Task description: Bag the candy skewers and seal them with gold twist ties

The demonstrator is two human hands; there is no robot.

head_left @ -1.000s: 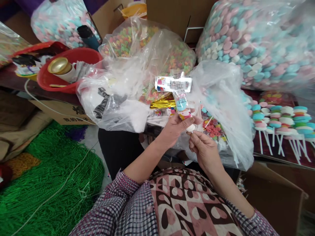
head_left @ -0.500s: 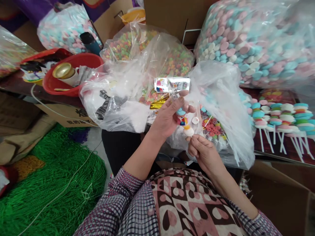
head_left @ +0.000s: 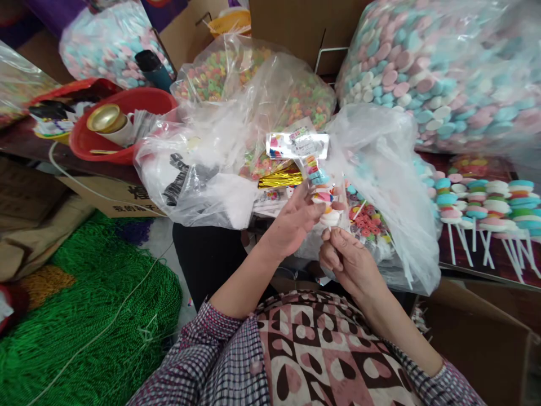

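A candy skewer point(head_left: 323, 194) of stacked coloured pieces stands upright before me, in what looks like a clear printed wrapper reaching above it. My left hand point(head_left: 296, 220) is closed around its lower part, thumb in front and fingers partly hidden behind. Just below the bottom white piece, my right hand point(head_left: 349, 256) pinches the stick, which its fingers mostly cover. Shiny silver printed wrappers point(head_left: 279, 145) lie beyond the skewer. Gold twist ties point(head_left: 279, 178) rest next to them. To the right, an open plastic bag point(head_left: 376, 141) holds small ring candies point(head_left: 367, 220).
Several finished-looking candy skewers point(head_left: 490, 203) lie at the table's right edge, sticks overhanging. Behind are large bags of pastel candies point(head_left: 448, 73) and ring candies point(head_left: 224, 67). A red basin point(head_left: 80, 141) stands left, above green cords point(head_left: 97, 287) on the floor.
My left hand has slid down from the wrapper's top to the skewer's lower part, uncovering the upper pieces. My right hand stays at the stick.
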